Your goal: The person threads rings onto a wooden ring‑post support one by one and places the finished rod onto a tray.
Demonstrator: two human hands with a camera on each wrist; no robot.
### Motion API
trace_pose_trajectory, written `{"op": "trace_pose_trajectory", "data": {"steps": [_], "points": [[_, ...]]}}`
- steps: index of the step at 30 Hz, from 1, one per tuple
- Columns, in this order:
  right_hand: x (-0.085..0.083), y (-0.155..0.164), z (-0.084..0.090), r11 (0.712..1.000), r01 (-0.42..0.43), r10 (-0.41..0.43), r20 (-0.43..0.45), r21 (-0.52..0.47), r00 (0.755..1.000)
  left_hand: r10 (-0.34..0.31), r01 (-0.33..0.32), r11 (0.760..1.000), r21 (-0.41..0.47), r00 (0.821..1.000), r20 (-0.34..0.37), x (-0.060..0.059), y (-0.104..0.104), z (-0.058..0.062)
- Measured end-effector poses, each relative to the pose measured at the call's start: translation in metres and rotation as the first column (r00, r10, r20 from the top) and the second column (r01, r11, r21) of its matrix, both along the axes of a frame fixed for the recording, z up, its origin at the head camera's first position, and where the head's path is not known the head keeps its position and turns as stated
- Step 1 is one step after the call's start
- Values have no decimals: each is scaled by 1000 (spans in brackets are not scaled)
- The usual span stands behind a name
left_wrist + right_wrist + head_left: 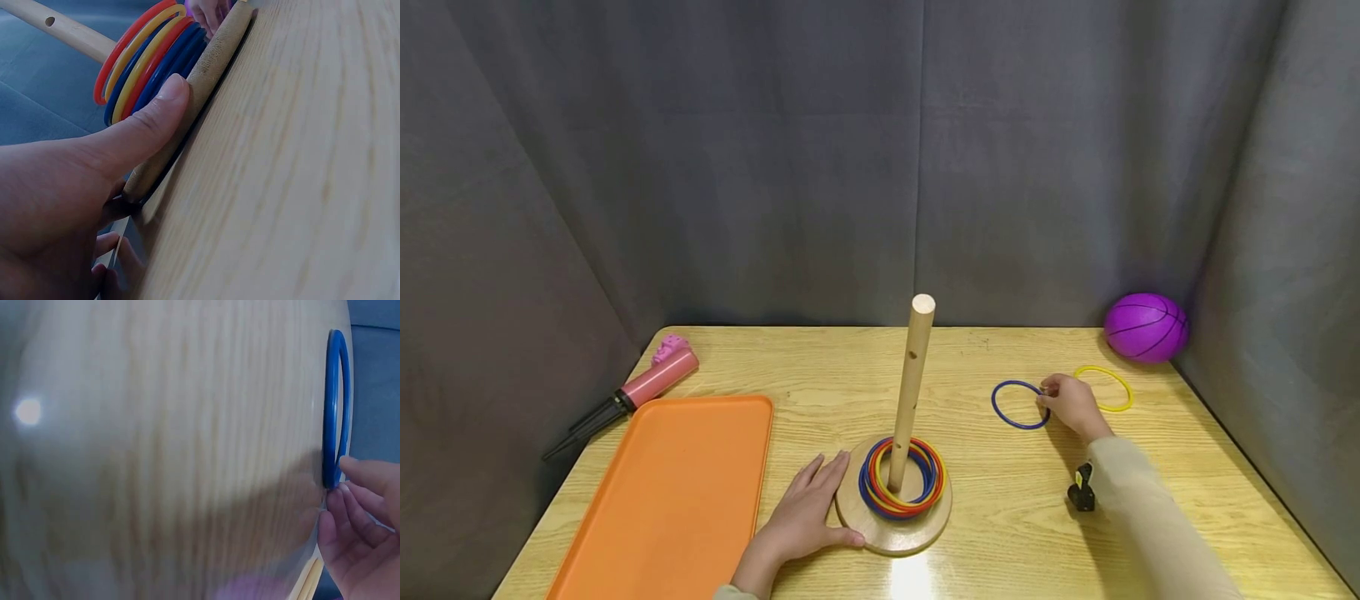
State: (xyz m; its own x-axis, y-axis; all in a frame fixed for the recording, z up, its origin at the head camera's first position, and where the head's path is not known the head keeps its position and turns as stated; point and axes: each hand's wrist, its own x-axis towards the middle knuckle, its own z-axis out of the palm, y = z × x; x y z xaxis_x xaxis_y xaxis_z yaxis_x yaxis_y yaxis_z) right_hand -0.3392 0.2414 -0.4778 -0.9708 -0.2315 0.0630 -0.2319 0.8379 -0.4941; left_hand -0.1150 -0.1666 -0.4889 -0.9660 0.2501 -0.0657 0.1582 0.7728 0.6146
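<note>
A wooden peg point(911, 390) stands upright on a round wooden base point(898, 533), with several red, yellow and blue rings point(902, 479) stacked around its foot. My left hand point(808, 510) lies flat on the table, thumb point(147, 128) pressed against the base's rim point(212, 59) beside the rings point(140, 62). My right hand point(1070, 403) pinches the right edge of a blue ring point(1009, 406) lying on the table; its fingertips point(350, 487) close on that ring point(334, 394). A yellow ring point(1108, 384) lies just right of this hand.
An orange tray point(670, 500) sits at the front left, and a pink hand pump point(643, 387) lies behind it. A purple ball point(1146, 327) rests in the back right corner. A small black object point(1082, 489) lies by my right forearm. Grey curtains surround the table.
</note>
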Motion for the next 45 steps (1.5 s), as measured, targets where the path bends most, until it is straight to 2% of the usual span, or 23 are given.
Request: {"op": "trace_pose_trajectory", "data": {"steps": [7,10,15,21,26,30,37,40,45], "points": [[2,-6,-1,996,76,-76,-7,48,997,2,-2,1000,-1,1000,6,0,0,1],[5,-6,-1,996,88,-88,-5,33,996,-1,1,1000,1,1000,6,0,1,1],[11,-5,-2,993,111,-111,-11,-37,994,-9,9,1000,5,1000,-1,0,1,1],[15,-3,-1,965,171,-150,118,-199,982,-9,9,1000,8,1000,-12,1,2,1],[19,-4,6,918,230,-168,208,-322,963,-6,6,1000,9,1000,-10,0,1,1],[23,-9,20,871,245,-143,258,-425,955,-3,3,1000,7,1000,-7,0,1,1],[33,-24,54,781,206,-59,258,-590,964,-1,1,1000,7,1000,-3,0,1,1],[38,-32,70,732,176,-14,243,-658,970,-1,1,1000,4,1000,-4,0,1,1],[50,-51,101,625,123,74,215,-771,974,-3,3,1000,4,1000,-6,0,0,2]]}}
